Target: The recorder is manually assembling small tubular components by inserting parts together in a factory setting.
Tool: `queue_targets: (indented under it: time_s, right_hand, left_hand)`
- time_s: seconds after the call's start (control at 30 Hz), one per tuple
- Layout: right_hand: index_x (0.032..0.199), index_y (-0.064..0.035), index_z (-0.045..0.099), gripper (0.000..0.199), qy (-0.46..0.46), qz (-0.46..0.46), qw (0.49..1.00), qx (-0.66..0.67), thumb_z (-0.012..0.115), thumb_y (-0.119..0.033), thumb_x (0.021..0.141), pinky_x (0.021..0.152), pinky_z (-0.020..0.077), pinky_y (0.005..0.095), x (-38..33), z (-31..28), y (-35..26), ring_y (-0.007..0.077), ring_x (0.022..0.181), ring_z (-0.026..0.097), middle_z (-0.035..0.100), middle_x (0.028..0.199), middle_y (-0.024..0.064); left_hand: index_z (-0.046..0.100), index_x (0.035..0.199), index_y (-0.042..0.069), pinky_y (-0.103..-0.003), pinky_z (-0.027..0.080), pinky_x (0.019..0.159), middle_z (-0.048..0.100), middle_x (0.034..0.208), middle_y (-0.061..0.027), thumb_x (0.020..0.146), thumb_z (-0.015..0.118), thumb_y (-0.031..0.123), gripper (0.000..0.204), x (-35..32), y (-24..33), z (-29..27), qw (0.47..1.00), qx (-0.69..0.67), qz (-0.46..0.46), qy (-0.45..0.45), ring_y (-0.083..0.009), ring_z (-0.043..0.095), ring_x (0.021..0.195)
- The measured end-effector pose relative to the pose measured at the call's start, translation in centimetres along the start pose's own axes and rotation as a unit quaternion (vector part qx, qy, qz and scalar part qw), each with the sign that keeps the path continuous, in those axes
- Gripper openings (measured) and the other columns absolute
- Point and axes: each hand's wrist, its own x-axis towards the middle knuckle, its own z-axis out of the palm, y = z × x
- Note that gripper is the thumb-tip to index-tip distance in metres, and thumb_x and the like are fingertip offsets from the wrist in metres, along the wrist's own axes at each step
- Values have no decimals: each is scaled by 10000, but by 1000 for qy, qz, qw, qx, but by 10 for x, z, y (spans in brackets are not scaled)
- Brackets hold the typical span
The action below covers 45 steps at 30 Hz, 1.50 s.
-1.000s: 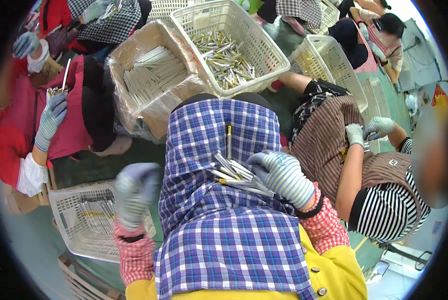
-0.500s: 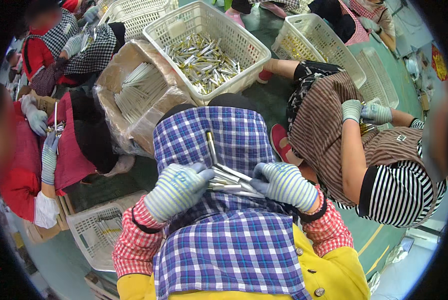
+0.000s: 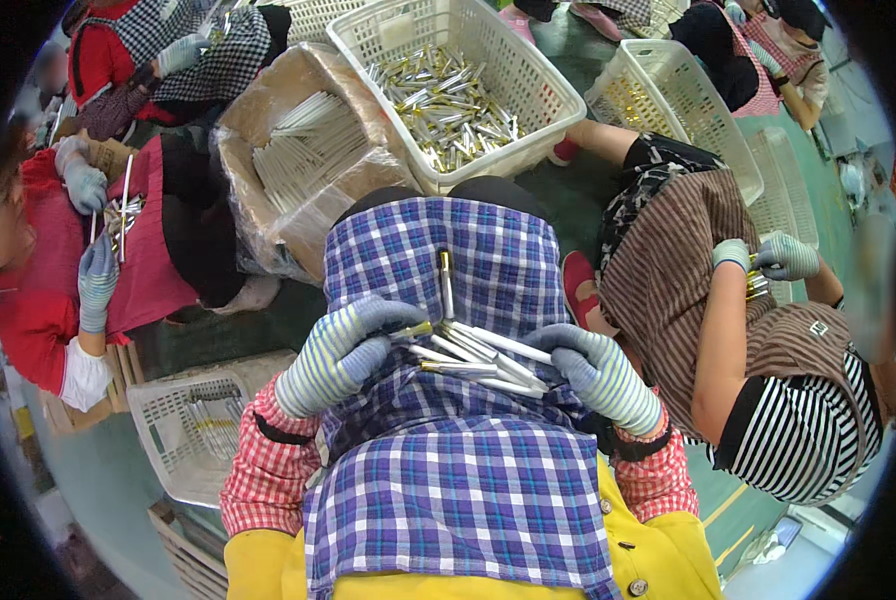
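Note:
Over my lap, my left hand (image 3: 340, 352) pinches a short gold-coloured tube end (image 3: 415, 329) between thumb and fingers. My right hand (image 3: 600, 372) is closed on the right end of a slim white tube (image 3: 511, 346), which slants up to the left. Beneath it, a loose bunch of white tubes (image 3: 465, 368) lies on my blue checked apron (image 3: 448, 490). A single white tube with a gold-and-silver end (image 3: 446, 283) lies apart, farther up the apron. Both hands wear striped knit gloves that hide the fingertips.
Ahead stands a white crate (image 3: 563, 112) of gold-and-silver pieces. Left of it, a plastic-lined carton (image 3: 233, 190) holds many white tubes. A low basket (image 3: 158, 440) with tubes sits at lower left. Co-workers sit at left and right; a red shoe (image 3: 576, 285) is near my right knee.
My left hand has shifted left, away from the bunch, and a gold end now shows in its fingers. My right hand has drawn a white tube rightward. The whole view has shifted slightly.

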Motion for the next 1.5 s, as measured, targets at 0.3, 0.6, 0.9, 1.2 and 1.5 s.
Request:
queue_targets:
  time_s: [0.3, 0.6, 0.9, 1.2, 1.5]
  right_hand:
    - [1048, 5, 709, 223, -5, 29, 996, -89, 656, -179, 934, 693, 502, 267, 10, 18, -25, 95, 742, 623, 689, 800, 52]
    - [1024, -28, 632, 210, 103, -179, 969, -134, 733, -117, 863, 664, 506, 283, 42, 59, -43, 122, 727, 623, 644, 761, 60]
    - [1148, -116, 695, 270, 25, -238, 966, -100, 630, -271, 936, 617, 533, 396, 115, 135, -59, 297, 698, 706, 702, 773, 156]
    - [1291, 19, 585, 474, -231, -198, 949, 88, 652, -66, 829, 781, 482, 271, 120, 117, -45, 85, 854, 567, 675, 949, 23]
    - [1196, -32, 610, 506, -319, -156, 930, 98, 858, -134, 767, 779, 508, 236, 112, 115, -52, 65, 873, 596, 673, 947, -12]
  left_hand:
    - [676, 1153, 25, -307, 526, 803, 693, 1005, -103, 897, 670, 87, 264, -8, 15, 7, 996, -25, -83, -19, -194, 678, 911]
    - [636, 921, 75, -235, 419, 497, 617, 740, -28, 970, 610, 309, 240, 43, -32, -57, 865, -409, -29, 289, -94, 521, 519]
    - [608, 1083, 2, -264, 378, 546, 635, 861, -71, 957, 605, 150, 195, 85, -11, -96, 599, -765, 128, 197, -73, 431, 546]
    - [595, 1082, -65, -263, 396, 550, 615, 842, -63, 930, 603, 94, 220, 74, 12, -92, 530, -829, 137, 115, -82, 465, 562]
    - [576, 1011, -47, -268, 433, 561, 617, 830, -61, 932, 608, 88, 159, 67, 26, -88, 514, -831, 178, 114, -98, 494, 577]
